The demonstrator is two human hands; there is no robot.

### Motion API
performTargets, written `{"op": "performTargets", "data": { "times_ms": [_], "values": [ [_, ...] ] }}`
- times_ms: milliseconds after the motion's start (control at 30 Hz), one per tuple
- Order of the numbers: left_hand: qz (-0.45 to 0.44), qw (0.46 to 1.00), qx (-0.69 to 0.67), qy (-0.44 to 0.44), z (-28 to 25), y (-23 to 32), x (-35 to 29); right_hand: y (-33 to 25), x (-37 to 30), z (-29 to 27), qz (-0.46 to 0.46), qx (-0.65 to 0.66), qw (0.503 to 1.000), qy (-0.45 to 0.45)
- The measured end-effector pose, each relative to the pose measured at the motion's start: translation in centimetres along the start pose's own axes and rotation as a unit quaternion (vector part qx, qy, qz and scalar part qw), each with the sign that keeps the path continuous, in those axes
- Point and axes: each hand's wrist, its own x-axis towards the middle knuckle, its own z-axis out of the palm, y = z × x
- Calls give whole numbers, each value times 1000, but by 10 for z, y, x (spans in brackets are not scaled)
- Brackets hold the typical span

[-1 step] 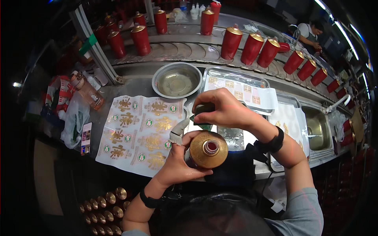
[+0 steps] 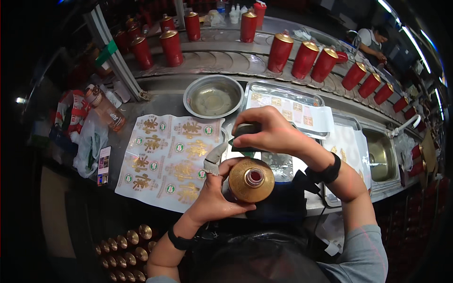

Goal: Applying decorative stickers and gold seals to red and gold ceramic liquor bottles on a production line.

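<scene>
My left hand is wrapped around a bottle with a gold shoulder and an uncapped neck that faces up. A worn grey cover sits on one of its fingers, which points away past the bottle. Just beyond the bottle, my right hand pinches a dark green flat piece; its exact kind is hard to make out. Left of the bottle lies a white sheet of gold decals with green round marks. The bottle's body is mostly hidden under its shoulder.
A metal bowl of liquid stands beyond the sheet. Metal trays with decal sheets lie right of it, then a sink. Red bottles line a curved conveyor. A phone lies left. A person works far right.
The red bottles on the conveyor have shifted slightly to the right. Both my hands keep nearly the same pose, and the held bottle has moved barely to the right.
</scene>
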Motion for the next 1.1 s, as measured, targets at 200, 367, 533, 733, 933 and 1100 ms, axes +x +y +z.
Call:
{"op": "performTargets", "data": {
  "times_ms": [200, 367, 533, 733, 933, 1100],
  "values": [
    [28, 999, -23, 2, 1, 2, 6, 13, -31, 3, -9, -42, 987, 157],
    [94, 994, 16, 50, 11, -5, 6, 10, -57, 12, 8, -21, 978, 208],
    [133, 978, 46, 152, 24, -14, 8, 12, -60, 14, -104, -70, 968, 216],
    [157, 950, 114, 244, 35, -12, 9, -7, -93, 34, -180, -154, 951, 200],
    [125, 932, 173, 295, 25, -13, 4, -25, -78, 59, -258, -185, 928, 194],
    [108, 916, 238, 305, 21, -14, 12, -24, -62, 73, -272, -233, 912, 200]
  ]
}}
